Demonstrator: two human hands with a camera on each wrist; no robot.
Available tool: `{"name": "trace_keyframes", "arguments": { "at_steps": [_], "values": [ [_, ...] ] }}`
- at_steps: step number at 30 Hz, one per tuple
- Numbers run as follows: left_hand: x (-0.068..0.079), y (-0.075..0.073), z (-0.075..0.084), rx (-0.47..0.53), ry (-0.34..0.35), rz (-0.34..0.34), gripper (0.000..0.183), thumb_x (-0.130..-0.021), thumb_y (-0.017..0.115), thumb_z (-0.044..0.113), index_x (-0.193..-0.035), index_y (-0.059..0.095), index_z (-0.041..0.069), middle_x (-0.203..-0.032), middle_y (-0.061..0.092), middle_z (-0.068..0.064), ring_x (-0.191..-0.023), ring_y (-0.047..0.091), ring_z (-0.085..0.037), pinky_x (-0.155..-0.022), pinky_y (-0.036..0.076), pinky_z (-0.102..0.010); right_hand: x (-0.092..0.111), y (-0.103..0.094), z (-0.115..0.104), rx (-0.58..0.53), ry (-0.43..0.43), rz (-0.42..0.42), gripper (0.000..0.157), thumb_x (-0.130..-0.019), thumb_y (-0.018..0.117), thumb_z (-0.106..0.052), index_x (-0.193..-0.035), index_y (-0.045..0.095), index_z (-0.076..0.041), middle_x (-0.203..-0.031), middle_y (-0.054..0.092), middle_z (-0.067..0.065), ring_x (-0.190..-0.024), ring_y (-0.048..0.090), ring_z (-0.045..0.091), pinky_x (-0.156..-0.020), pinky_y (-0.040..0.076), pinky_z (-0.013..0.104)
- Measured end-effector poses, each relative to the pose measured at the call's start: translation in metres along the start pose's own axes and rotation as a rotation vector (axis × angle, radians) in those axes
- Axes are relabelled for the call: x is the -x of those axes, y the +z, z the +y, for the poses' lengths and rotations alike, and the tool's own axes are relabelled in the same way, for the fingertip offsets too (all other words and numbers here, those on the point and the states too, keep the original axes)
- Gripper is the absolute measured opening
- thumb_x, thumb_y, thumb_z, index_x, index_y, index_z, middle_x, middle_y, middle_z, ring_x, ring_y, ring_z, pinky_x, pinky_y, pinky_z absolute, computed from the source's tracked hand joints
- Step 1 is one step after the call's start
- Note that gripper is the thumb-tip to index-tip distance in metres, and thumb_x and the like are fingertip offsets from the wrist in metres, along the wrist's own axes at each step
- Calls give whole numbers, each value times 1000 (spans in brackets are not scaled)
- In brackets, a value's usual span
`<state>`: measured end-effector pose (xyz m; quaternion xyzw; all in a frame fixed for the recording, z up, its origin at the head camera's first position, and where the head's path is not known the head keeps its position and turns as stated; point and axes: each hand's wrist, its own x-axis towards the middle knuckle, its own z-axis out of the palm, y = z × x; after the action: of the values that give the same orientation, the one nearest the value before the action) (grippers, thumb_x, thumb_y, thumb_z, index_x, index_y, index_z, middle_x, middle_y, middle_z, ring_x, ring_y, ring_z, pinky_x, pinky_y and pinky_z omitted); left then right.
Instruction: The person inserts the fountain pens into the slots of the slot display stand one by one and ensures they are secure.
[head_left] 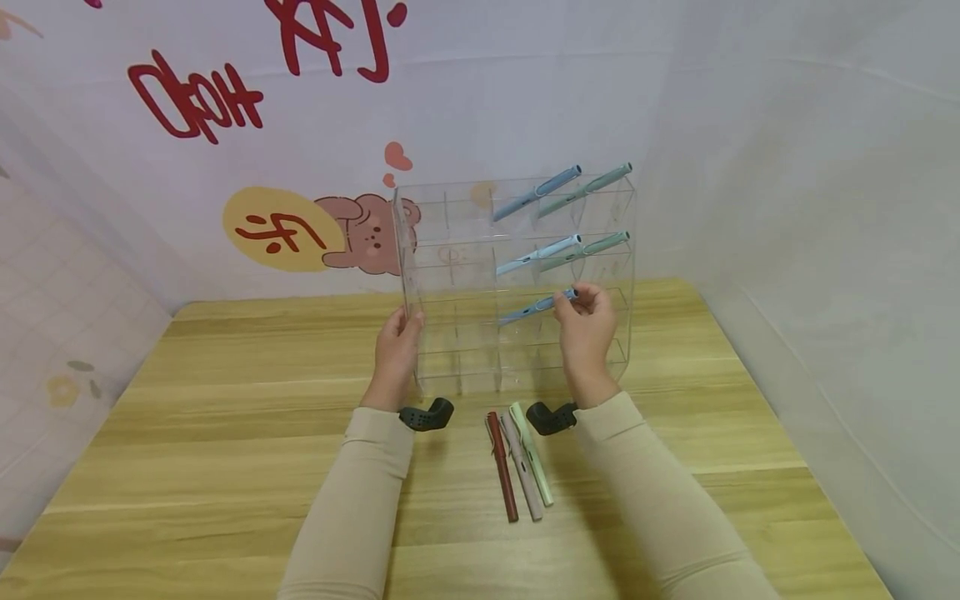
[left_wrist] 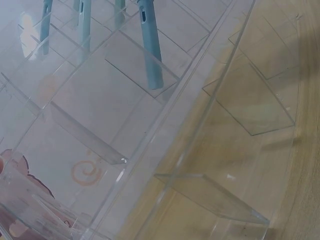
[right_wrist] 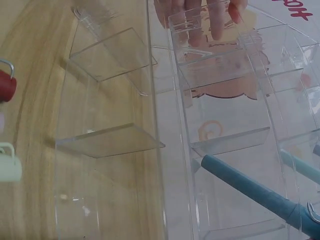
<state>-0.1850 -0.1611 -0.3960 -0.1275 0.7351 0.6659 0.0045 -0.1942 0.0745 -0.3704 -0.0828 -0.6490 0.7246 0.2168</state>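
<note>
A clear acrylic pen rack (head_left: 476, 333) with several tiers of compartments stands upright on the table. My left hand (head_left: 395, 354) grips its left side wall; its fingers (right_wrist: 215, 20) show through the plastic in the right wrist view. With thumb and fingertips, my right hand (head_left: 590, 333) pinches the clip end of a blue pen (head_left: 536, 311). That pen slants inside the third tier from the top, its other end (right_wrist: 215, 165) down in a compartment beside a divider. Above it, a light blue pen (head_left: 525, 260) and a green pen (head_left: 585, 252) lie in the second tier.
A darker blue pen (head_left: 532, 197) and another green pen (head_left: 581, 193) slant in the top tier. In front of the rack, a dark red pen (head_left: 502, 471), a greyish-pink pen (head_left: 522, 471) and a pale green pen (head_left: 534, 458) lie on the wooden table (head_left: 247, 433). A printed cloth (head_left: 712, 150) hangs behind.
</note>
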Motion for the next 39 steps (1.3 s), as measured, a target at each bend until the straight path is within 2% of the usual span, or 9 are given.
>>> {"name": "trace_keyframes", "arguments": {
  "at_steps": [10,18,28,35,39],
  "values": [
    [-1,0,-2,-6,1,13,55,-101,46,42,-148,37,16,-150,37,-7,-140,30,-25,-114,25,-48,2,-4,5,33,19,1,33,-90,65,-4,-116,50,9,-101,52,4,-82,55,13,-70,51,18],
    [-1,0,-4,-2,-6,7,55,-101,45,43,-149,36,17,-150,37,-7,-140,29,-25,-114,24,-49,2,-9,8,17,12,-44,29,-91,64,-4,-114,50,5,-101,52,3,-86,56,13,-73,52,19],
    [-1,1,-5,10,6,-1,55,-101,45,43,-148,37,17,-150,37,-7,-140,29,-25,-114,24,-49,3,-14,9,-24,-7,-67,31,-89,64,2,-116,50,9,-99,52,4,-86,56,12,-72,51,17],
    [-2,1,-5,-11,6,14,55,-101,45,44,-148,38,17,-149,38,-6,-139,30,-25,-113,25,-48,8,-21,8,-26,8,-104,40,-89,65,0,-125,46,3,-112,49,3,-99,54,14,-83,50,20],
    [-2,2,-3,-22,-6,18,55,-101,44,45,-149,37,18,-150,37,-5,-140,30,-24,-113,25,-48,14,-31,10,21,-1,-111,38,-90,65,-1,-123,47,2,-115,50,8,-101,54,15,-84,48,19]
  ]
}}
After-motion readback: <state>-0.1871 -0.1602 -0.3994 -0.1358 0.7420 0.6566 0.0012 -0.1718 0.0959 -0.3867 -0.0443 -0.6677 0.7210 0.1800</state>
